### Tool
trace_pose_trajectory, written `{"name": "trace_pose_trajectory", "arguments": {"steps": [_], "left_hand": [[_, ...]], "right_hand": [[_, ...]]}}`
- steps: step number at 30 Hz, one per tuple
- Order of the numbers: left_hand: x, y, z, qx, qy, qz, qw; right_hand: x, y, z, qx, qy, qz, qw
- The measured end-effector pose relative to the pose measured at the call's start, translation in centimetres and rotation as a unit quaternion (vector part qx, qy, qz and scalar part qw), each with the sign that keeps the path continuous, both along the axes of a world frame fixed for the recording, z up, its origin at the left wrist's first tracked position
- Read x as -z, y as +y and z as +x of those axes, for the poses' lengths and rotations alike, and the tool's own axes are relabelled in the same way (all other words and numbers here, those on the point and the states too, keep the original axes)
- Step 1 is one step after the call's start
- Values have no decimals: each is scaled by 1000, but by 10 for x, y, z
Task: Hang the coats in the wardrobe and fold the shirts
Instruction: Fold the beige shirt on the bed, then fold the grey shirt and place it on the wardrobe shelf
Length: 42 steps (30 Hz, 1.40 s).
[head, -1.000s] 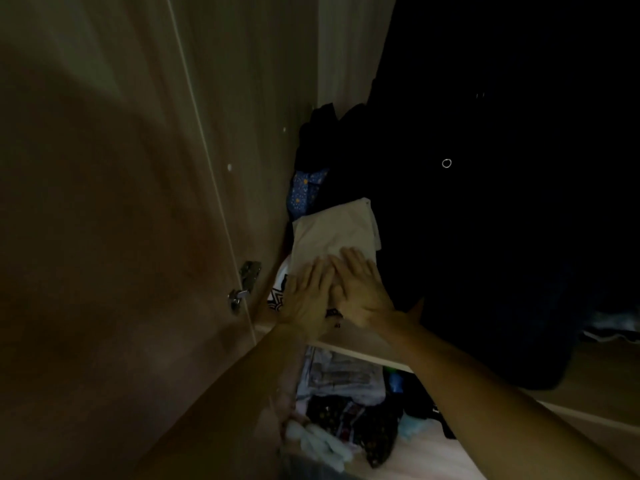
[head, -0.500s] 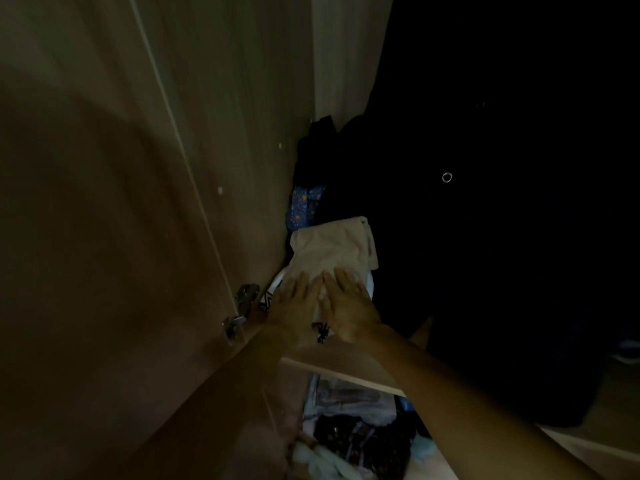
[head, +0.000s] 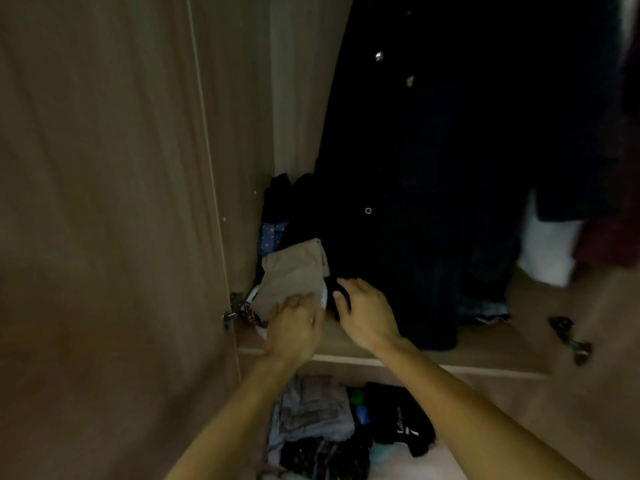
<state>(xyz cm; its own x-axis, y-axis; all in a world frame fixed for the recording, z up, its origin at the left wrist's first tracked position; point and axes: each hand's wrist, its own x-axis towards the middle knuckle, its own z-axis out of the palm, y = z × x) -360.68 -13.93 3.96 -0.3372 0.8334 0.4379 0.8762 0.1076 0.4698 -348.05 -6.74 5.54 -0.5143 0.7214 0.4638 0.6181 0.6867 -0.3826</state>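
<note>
On shelf — left hand [head: 294, 329] flat on folded shirt [head: 291, 277].

Beige folded shirt [head: 292, 277], black coat [head: 415, 202] (silver buttons).

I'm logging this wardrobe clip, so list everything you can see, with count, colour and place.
Folded shirt: one, beige, top of the pile at the shelf's left corner.
Patterned garment: one, white and black, under it.
Blue cloth: one, behind the pile.
Hanging coats: dark, number unclear, above the shelf.
White item: one, shelf right.
Shelf: one, wooden.
Door: one, wooden, left.
Hinge: one, metal.
Folded clothes: several, mixed, below.
Left hand: on the pile.
Right hand: beside it, open.
</note>
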Motion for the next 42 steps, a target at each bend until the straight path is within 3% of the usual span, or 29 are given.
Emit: {"name": "trace_pose_trajectory", "arguments": {"steps": [11,20,26,37,42], "left_hand": [[-35,-72,111,132,-8,74,988],[-39,-154,244,230,-30,50,971],[-31,-248,357,337,-32,28,941],[0,-387,572,550,-11,5,835],[27,-438,659,647,-20,-41,761]], "right_hand": [[-44,-95,144,138,14,55,989],[-51,-219,277,231,19,73,970],[-38,-341,390,303,-3,71,950],[6,-559,589,546,38,28,836],[34,-643,652,640,43,-2,768]]}}
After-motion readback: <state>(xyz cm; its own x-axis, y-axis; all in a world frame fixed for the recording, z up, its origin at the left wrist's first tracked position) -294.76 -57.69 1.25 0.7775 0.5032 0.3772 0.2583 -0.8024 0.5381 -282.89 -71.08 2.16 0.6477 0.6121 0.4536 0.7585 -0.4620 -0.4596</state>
